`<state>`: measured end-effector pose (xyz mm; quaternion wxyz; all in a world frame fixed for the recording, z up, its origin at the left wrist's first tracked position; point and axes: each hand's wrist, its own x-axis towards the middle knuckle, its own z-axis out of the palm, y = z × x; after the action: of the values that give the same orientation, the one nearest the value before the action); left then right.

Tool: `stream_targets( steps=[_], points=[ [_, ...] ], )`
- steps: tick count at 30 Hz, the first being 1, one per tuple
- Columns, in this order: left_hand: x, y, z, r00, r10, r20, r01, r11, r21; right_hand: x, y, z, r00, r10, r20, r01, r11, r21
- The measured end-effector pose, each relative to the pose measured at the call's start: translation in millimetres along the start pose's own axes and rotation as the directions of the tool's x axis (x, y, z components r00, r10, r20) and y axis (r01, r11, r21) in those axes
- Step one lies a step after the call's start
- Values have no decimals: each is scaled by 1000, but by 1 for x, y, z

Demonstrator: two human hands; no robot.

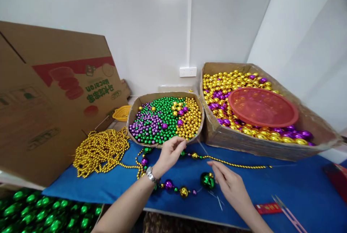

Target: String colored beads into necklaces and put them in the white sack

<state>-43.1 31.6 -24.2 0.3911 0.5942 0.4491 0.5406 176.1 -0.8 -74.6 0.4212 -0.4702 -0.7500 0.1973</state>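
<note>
My right hand [226, 178] is pinched on a thin clear thread [204, 149], which slants up and left from the fingertips. Just left of that hand is a large shiny green ball [206, 181] with a small gold bead by it. My left hand [170, 152], with a watch [150, 174] at the wrist, has thumb and fingers pressed together at the front rim of the box of small beads [130, 138]. What those fingers hold, if anything, is too small to make out. Beneath the left wrist runs a strand of purple, gold and green beads [168, 184].
At left a heap of gold bead strands [101, 151] lies beside a big carton [62, 110]. A yellow scoop [119, 114] stands behind it. To the right is a large box of gold and purple balls with a red basin [262, 107] on top. Scissors [288, 213] lie front right.
</note>
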Motion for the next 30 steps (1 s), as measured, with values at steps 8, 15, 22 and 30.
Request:
stream_targets(
  steps=[8, 15, 22, 30],
  points=[
    [51, -39, -51, 980, 126, -152, -30, 857, 515, 15, -28, -27, 994, 81, -76, -77, 996, 48],
    [79, -44, -67, 981, 80, -175, 32, 828, 560, 10, -30, -23, 999, -26, -27, 25, 999, -43],
    [35, -29, -37, 987, -106, -120, 107, 994, -2, -18, -20, 10, 995, -100, -16, 97, 986, -135],
    [-9, -8, -11, 928, -365, 78, 299, 603, -740, -28, -18, 17, 978, -199, -63, 181, 959, -220]
  ],
)
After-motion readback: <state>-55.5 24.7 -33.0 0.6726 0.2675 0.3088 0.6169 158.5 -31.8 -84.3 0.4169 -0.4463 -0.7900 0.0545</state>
